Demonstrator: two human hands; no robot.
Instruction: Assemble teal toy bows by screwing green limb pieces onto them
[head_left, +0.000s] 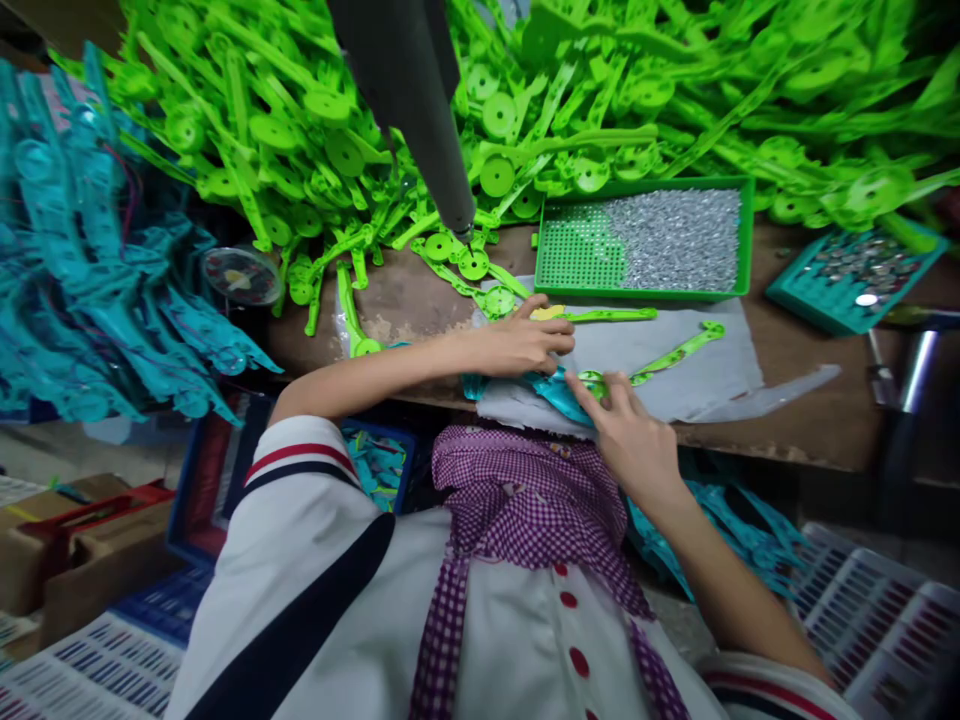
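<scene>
At the bench's near edge, my left hand (521,342) is closed with curled fingers on a teal plastic part (562,397). From the other side my right hand (634,430) grips the same part, its index finger along it. A bright green plastic arm (679,357) with a round end reaches out past my right fingers; whether it is joined to the teal part I cannot tell. Another green arm (611,314) with a yellow patch lies just beyond my left hand. The grey sheet (720,340) lies under these pieces. My hands hide much of the teal part.
Green parts (300,130) pile along the back. A dark driver-like tool (442,150) hangs down over them. A green tray (645,293) holds small silver pieces; a teal box (832,300) holds metal bits. Teal parts (75,250) stack at left. A hammer-like tool (915,375) lies right.
</scene>
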